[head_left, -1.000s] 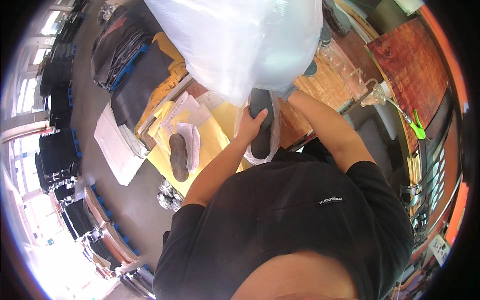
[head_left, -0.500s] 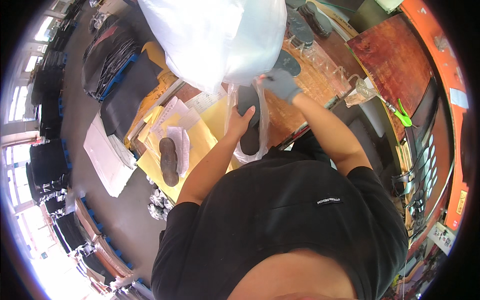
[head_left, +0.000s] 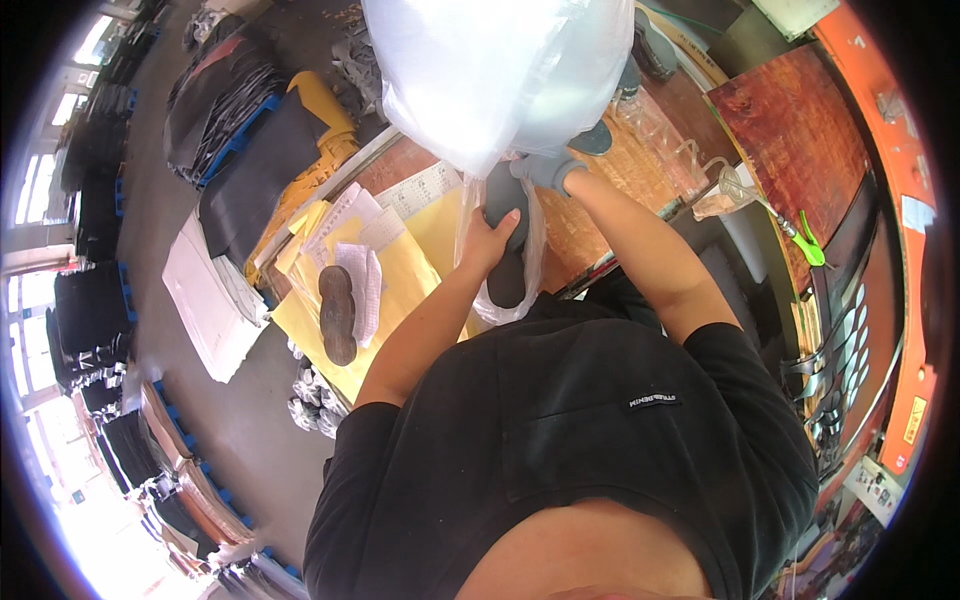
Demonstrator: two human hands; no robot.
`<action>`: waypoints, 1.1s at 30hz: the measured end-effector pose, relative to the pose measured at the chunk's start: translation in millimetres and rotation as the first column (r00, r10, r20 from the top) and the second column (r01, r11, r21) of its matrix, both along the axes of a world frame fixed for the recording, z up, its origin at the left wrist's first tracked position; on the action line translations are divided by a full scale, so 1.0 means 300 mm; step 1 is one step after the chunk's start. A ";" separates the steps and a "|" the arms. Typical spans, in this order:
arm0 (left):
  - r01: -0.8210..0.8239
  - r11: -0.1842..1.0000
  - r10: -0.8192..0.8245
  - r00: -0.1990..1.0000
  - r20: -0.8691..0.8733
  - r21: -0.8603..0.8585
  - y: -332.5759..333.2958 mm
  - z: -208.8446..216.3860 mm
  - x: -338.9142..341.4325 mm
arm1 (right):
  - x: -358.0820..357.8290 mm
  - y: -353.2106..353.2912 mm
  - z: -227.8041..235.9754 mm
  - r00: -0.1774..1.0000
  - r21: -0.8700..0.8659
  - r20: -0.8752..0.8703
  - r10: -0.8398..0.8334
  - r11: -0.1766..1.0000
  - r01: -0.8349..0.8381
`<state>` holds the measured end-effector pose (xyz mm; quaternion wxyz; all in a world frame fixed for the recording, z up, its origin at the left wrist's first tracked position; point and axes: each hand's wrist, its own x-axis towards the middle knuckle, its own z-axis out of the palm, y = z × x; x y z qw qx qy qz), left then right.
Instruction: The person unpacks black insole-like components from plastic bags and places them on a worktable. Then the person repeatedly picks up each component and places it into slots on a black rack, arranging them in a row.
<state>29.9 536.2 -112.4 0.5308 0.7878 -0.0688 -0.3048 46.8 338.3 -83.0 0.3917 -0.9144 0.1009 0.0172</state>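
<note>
A dark shoe sole (head_left: 508,278) lies lengthwise in front of me inside a clear plastic bag (head_left: 538,228). My left hand (head_left: 488,243), bare, is closed around the middle of the sole from its left side, thumb across the top. At the sole's far end is my right hand (head_left: 548,172) in a grey glove. Its fingers are bent against the sole and the bag's edge; the large bag's lower edge partly hides what they pinch. That large whitish plastic bag (head_left: 490,70) bulges just beyond both hands.
On yellow paper (head_left: 415,275) to the left lie a brown sole (head_left: 338,315) and a folded white sheet (head_left: 366,290). More dark soles (head_left: 655,45) sit at the far right of the wooden table (head_left: 640,150). A green-handled air gun (head_left: 806,242) hangs at right.
My gloved right hand has come down and in onto the sole's far end. The large plastic bag appears further right in the view. My left hand keeps its hold.
</note>
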 end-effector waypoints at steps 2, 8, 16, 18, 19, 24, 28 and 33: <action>-0.002 1.000 0.001 1.000 -0.013 -0.011 0.000 0.007 -0.002 | -0.012 0.007 0.026 0.998 0.104 -0.065 0.002 0.995 0.005; 0.004 1.000 -0.004 0.999 0.034 0.024 0.004 0.025 -0.007 | -0.113 -0.132 -0.052 0.932 0.557 -0.195 -0.306 0.747 0.363; 0.021 1.000 -0.022 0.999 -0.025 -0.017 -0.002 0.006 0.020 | -0.407 -0.399 -0.188 0.575 0.184 -0.194 -0.795 0.546 0.817; -0.020 0.997 0.019 1.000 0.020 0.077 -0.001 0.020 0.047 | -0.427 -0.358 -0.164 0.623 0.179 -0.329 -0.710 0.600 0.779; -0.043 0.997 0.036 0.995 0.096 0.067 0.000 0.031 0.065 | -0.421 -0.317 -0.148 0.646 0.204 -0.335 -0.685 0.617 0.760; 0.000 0.991 -0.042 0.950 0.309 0.135 -0.033 0.086 0.196 | -0.330 -0.026 -0.073 0.926 0.467 -0.147 -0.347 0.802 0.374; 0.111 0.968 -0.173 0.944 0.282 0.225 -0.068 0.075 0.251 | -0.264 0.121 -0.020 0.944 0.462 -0.173 -0.280 0.824 0.329; 0.166 0.963 -0.197 0.971 0.136 0.210 -0.070 0.038 0.293 | -0.247 0.140 -0.013 0.943 0.422 -0.205 -0.264 0.845 0.328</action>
